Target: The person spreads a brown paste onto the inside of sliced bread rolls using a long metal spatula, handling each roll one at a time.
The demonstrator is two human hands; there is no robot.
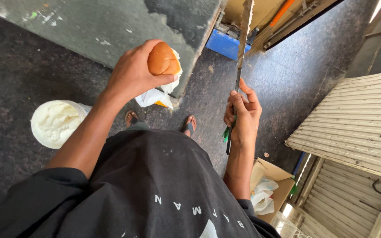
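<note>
Gripping a bun (163, 59), left hand (133, 72) is raised; right hand (243, 115) holds knife (242, 42) upright.

Left hand (131, 72) raised, grip closed; right hand (242, 115) fisted, thumb up.

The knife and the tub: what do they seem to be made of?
Knife, held in the right hand: the long blade looks like dull grey metal, smeared and not shiny; the handle, mostly hidden, shows green, perhaps plastic. Tub on the floor: white, smooth wall, probably plastic; it holds a white creamy spread.
</note>
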